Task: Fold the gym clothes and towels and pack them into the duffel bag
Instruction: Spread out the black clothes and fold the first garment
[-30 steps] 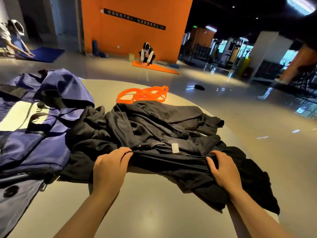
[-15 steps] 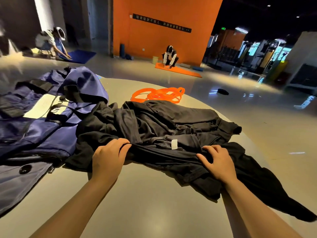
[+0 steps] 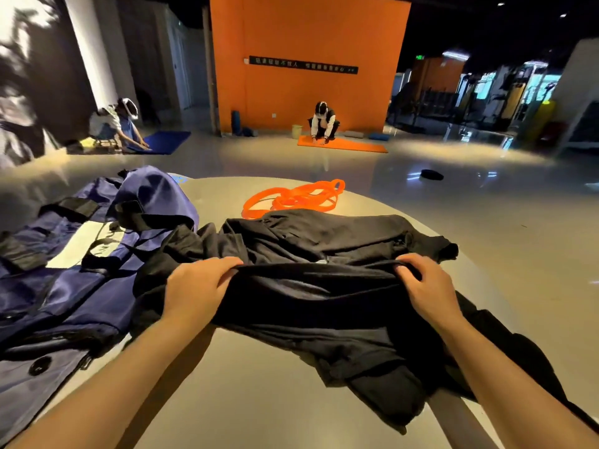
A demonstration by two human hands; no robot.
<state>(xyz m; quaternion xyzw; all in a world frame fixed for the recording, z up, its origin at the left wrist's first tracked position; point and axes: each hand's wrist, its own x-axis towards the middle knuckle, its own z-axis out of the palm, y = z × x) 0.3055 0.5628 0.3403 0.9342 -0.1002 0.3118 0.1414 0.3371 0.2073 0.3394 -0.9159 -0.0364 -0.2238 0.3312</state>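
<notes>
The black garment (image 3: 324, 286) lies crumpled across the middle of the round worktop (image 3: 252, 393), with one end trailing over the right edge; the left hand (image 3: 197, 286) and the right hand (image 3: 424, 286) each grip a raised fold of its cloth, fingers curled over the fold. The step in hand appears to be the first fold, with nothing yet packed. The next move calls for carrying the fold flat and even, then moving the garment to the blue duffel bag (image 3: 64, 280), which lies along the left edge and touches the garment.

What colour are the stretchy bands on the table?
Bright orange bands, clearest in the head view.
</notes>
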